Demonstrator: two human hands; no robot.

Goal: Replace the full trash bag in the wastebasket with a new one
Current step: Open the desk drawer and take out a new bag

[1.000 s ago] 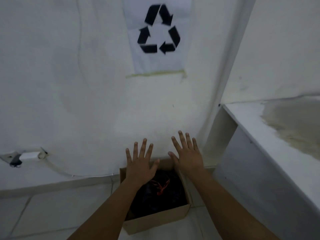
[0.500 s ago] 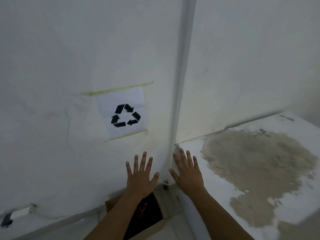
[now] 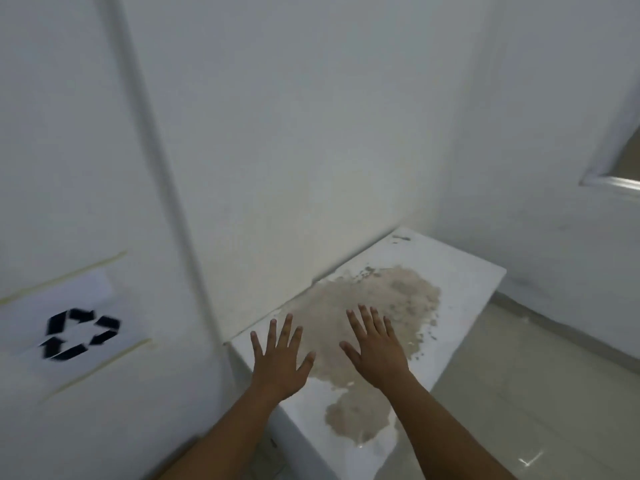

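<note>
My left hand and my right hand are stretched out in front of me, palms down, fingers spread, holding nothing. Both hover over a low white ledge whose top has a large worn brown patch. The cardboard wastebasket and its black bag are out of view now; they lie below the frame's lower left edge.
A paper sign with a black recycling symbol is taped to the white wall on the left. A wall corner strip runs down beside it. Pale floor tiles stretch to the right of the ledge. A door or window frame shows at the right edge.
The view has swung up and to the right: the cardboard box with the black bag dropped out of sight, the sign slid left, and the ledge came to the centre. My hands stay spread.
</note>
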